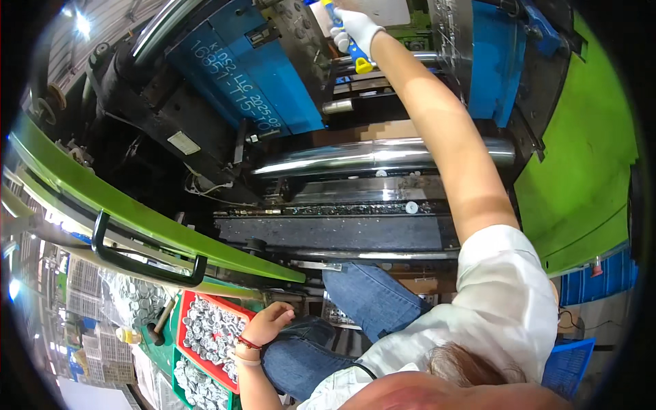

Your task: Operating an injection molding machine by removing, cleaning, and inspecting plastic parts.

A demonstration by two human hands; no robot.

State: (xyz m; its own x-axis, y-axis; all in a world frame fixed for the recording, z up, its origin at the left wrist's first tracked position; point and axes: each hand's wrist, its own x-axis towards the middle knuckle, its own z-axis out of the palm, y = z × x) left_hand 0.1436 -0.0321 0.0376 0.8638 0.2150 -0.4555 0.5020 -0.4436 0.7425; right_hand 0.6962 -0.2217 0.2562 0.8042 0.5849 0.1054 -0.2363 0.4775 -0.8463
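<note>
Stretched far into the machine, my right hand wears a white glove and is closed round a blue-and-yellow tool handle. The tool's working end runs up to the picture's top edge, so its kind is hidden. Steel mould faces stand on both sides of that hand, a left mould half and a right mould half, each beside blue blocks. My left hand is bare, held low over my knee with its fingers loosely bent and apart, holding nothing. Next to it lies a red tray of small silvery round parts.
A thick polished tie bar crosses below my right forearm. Green machine door with a black handle runs along the left. A green tray of parts, a hammer and a bagged heap of discs lie lower left.
</note>
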